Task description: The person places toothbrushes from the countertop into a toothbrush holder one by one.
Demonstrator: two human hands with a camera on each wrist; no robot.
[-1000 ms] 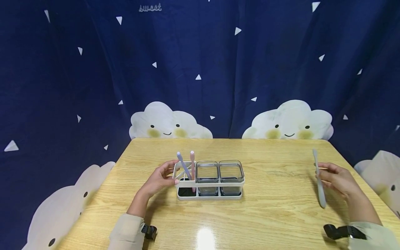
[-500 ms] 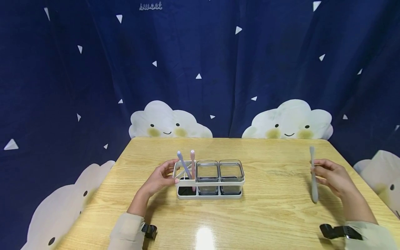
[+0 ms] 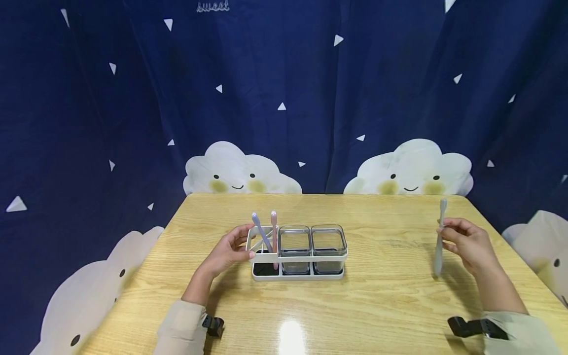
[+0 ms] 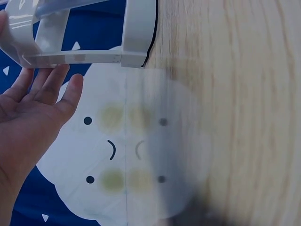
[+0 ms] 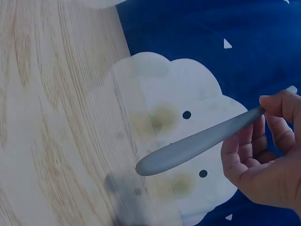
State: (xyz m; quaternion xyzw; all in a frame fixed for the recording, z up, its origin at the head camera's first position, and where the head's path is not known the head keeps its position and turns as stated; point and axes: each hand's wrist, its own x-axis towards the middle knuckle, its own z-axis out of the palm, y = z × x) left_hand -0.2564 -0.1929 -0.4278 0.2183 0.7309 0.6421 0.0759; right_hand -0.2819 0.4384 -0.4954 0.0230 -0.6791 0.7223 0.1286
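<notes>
A white toothbrush holder [image 3: 299, 277] stands on the table. My left hand [image 3: 227, 252] holds its left end, thumb on the front rail and fingers at the back corner; the left wrist view shows fingers against the white frame [image 4: 80, 59]. In the holder's left section lean a lilac-blue toothbrush [image 3: 262, 230] and a pink toothbrush [image 3: 273, 231]. Two clear square cups [image 3: 295, 266] [image 3: 328, 266] fill its other sections. Off to the right, my right hand [image 3: 472, 246] pinches a grey toothbrush [image 3: 438, 254] near its neck, bristle end up. Its thick handle [image 5: 188, 148] points downward above the table.
The wooden table [image 3: 377, 315] ends at a dark blue curtain [image 3: 306, 74] printed with white clouds and triangles. Bare wood lies between the holder and my right hand. A black wrist camera [image 3: 477, 327] sits on the right sleeve.
My right hand has moved up and slightly left with the grey toothbrush, whose tilt has swung so its lower end points a little left. The left hand and holder stay in place.
</notes>
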